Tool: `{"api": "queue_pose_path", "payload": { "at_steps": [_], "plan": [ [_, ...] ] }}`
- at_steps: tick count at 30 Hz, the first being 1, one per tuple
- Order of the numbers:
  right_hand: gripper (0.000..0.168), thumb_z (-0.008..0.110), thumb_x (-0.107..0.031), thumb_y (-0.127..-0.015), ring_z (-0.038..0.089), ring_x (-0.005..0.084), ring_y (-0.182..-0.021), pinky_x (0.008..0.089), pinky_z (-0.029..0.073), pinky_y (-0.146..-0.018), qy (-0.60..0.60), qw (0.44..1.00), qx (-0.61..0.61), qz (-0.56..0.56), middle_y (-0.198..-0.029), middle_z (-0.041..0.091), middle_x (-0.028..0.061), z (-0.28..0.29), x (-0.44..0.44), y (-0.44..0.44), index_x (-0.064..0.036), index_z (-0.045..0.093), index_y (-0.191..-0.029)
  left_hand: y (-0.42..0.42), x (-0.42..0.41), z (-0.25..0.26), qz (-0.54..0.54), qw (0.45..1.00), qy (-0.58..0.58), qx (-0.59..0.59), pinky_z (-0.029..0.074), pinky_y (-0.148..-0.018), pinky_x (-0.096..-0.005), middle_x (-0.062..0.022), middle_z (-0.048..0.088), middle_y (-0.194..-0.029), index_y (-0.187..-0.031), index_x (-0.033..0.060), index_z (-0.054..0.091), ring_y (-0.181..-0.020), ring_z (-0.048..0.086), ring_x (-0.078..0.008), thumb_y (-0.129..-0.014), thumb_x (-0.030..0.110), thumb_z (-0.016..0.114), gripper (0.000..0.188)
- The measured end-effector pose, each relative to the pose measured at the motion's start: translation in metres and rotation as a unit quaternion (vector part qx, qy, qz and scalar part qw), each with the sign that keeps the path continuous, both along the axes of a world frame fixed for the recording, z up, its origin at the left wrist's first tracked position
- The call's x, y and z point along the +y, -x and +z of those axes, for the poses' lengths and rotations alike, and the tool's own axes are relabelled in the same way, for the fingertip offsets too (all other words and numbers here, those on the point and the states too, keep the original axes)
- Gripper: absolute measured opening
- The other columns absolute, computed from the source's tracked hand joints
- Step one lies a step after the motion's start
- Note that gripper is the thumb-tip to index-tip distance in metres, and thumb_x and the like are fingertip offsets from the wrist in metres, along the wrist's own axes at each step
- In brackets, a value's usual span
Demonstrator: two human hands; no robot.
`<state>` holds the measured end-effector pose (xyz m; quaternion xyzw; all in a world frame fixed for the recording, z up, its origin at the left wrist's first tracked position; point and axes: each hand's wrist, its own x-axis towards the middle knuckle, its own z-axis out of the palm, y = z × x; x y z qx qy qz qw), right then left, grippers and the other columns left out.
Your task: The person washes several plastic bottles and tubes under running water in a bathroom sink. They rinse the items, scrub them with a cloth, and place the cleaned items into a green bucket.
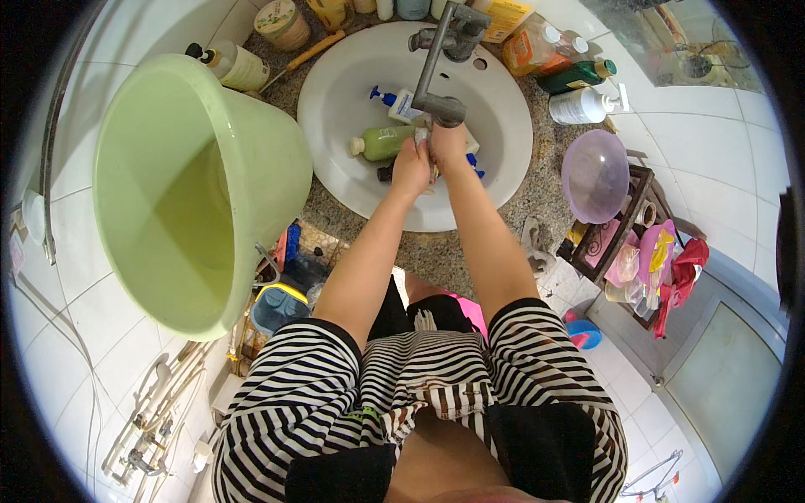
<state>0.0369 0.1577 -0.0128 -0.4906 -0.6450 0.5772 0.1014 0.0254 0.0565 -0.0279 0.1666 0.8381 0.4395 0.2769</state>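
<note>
Both of my hands are inside the white oval sink, below the grey faucet (443,75). My left hand (412,168) grips a small whitish object (421,134), which its fingers partly cover. Close beside it, my right hand (449,146) is under the spout, its fingers largely hidden. A green bottle with a pale cap (382,143) lies on its side left of my hands. Behind that lies a white pump bottle with a blue head (402,105). A dark item (385,173) and a blue pump head (475,165) show on either side of my wrists.
A large light-green bucket (270,151) stands left of the sink (503,182). Several bottles, including a dark green bottle (575,77) and a white pump bottle (578,105), line the granite counter (434,258). A purple bowl (596,176) sits right, above a metal rack (613,236).
</note>
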Motion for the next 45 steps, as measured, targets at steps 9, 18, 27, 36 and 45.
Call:
{"api": "queue_pose_path", "payload": {
  "at_steps": [9,18,27,36,45],
  "plan": [
    [0.024,0.065,-0.020,-0.086,0.059,0.0172,-0.081,0.0331,0.049,-0.068,0.219,0.971,0.091,0.022,-0.092,0.063,0.0063,-0.012,0.002,-0.006,-0.006,0.059,-0.104,0.001,-0.014,0.005,0.072,0.924,-0.127,-0.352,0.049,-0.048,-0.0361,-0.0128,0.058,-0.072,-0.095,0.0034,0.047,-0.052,0.058,-0.0237,-0.098,0.040,0.035,0.039],
    [0.021,0.065,-0.018,-0.080,0.062,0.0206,-0.067,0.0365,0.048,-0.060,0.205,0.971,0.116,-0.031,-0.082,0.065,0.0067,-0.032,0.024,-0.005,-0.004,0.064,-0.094,0.012,-0.011,0.037,0.046,0.889,-0.091,-0.446,0.049,-0.049,-0.0378,-0.0096,0.058,-0.071,-0.095,0.0053,0.049,-0.058,0.060,-0.0217,-0.099,0.043,0.033,0.041],
    [0.021,0.068,-0.019,-0.074,0.064,0.0202,-0.070,0.0348,0.047,-0.056,0.243,0.966,0.044,0.073,-0.081,0.066,0.0060,-0.005,0.036,0.004,-0.009,0.065,-0.092,0.008,-0.007,0.037,0.042,0.947,-0.074,-0.309,0.048,-0.042,-0.0375,-0.0117,0.059,-0.070,-0.099,0.0008,0.048,-0.057,0.061,-0.0234,-0.098,0.038,0.039,0.038],
    [0.025,0.067,-0.014,-0.076,0.062,0.0205,-0.071,0.0335,0.049,-0.062,0.151,0.982,0.110,-0.032,-0.084,0.065,0.0052,-0.039,0.025,0.006,-0.005,0.062,-0.099,0.011,-0.007,0.007,-0.064,0.992,0.008,-0.106,0.049,-0.052,-0.0443,-0.0174,0.061,-0.073,-0.097,-0.0003,0.047,-0.059,0.062,-0.0341,-0.095,0.036,0.044,0.036],
    [0.017,0.064,-0.018,-0.087,0.062,0.0218,-0.070,0.0369,0.051,-0.057,0.308,0.937,0.155,-0.048,-0.086,0.063,0.0079,-0.043,0.020,0.005,-0.008,0.058,-0.100,-0.002,-0.019,0.017,-0.062,0.985,0.063,0.145,0.049,-0.056,-0.0458,-0.0205,0.063,-0.076,-0.097,-0.0003,0.043,-0.066,0.063,-0.0357,-0.082,0.025,0.063,0.035]
  ]
}}
